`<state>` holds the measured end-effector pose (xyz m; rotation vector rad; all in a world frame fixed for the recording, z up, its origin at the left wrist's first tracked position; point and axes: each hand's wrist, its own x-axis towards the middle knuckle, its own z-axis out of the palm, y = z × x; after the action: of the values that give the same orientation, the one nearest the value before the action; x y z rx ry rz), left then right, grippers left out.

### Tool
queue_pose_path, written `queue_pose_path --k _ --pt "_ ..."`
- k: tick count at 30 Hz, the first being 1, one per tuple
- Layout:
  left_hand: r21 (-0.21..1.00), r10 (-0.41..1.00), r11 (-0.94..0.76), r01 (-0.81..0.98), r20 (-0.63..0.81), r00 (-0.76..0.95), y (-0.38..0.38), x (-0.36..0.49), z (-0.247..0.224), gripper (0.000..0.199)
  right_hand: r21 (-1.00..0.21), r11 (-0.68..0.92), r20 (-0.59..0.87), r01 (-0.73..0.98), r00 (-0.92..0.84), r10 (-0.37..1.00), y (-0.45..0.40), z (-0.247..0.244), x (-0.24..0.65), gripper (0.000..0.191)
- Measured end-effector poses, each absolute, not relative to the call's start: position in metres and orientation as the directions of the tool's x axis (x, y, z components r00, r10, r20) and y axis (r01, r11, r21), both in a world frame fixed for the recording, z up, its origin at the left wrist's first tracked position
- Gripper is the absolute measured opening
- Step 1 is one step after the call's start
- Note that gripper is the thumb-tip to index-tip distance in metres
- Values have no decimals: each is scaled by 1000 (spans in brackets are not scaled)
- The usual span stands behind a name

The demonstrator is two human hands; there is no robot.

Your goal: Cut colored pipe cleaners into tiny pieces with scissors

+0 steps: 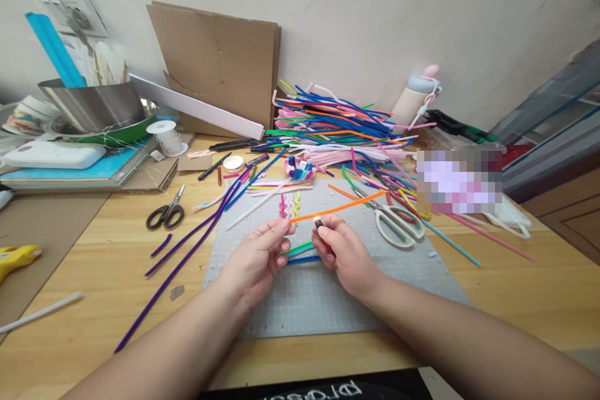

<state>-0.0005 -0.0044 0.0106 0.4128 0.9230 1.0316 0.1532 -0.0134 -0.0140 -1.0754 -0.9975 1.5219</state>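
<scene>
My left hand (pixel 265 250) pinches one end of an orange pipe cleaner (pixel 342 205), which stretches to the right above the grey cutting mat (pixel 356 306). My right hand (pixel 344 253) is closed around a small dark lighter (pixel 319 224), with a bright glow at its top just below the orange stem. Green (pixel 300 250) and blue pipe cleaners (pixel 302 259) show between the hands, lower down. Beyond them on the mat are short wavy pieces (pixel 289 205) in pink and yellow.
White-handled scissors (pixel 398 225) lie right of the mat, black scissors (pixel 166 212) to the left. Purple pipe cleaners (pixel 187 234) cross the wooden table. A large heap of coloured pipe cleaners (pixel 337 122) lies at the back, beside leaning cardboard (pixel 215 62) and a bottle (pixel 412 100).
</scene>
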Motion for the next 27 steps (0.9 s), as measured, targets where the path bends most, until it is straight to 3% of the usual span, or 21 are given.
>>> queue_pose_path --k 27 --pt "631 833 527 -570 -517 197 -4 0 11 11 -975 -150 -130 -163 -124 984 -15 -16 152 29"
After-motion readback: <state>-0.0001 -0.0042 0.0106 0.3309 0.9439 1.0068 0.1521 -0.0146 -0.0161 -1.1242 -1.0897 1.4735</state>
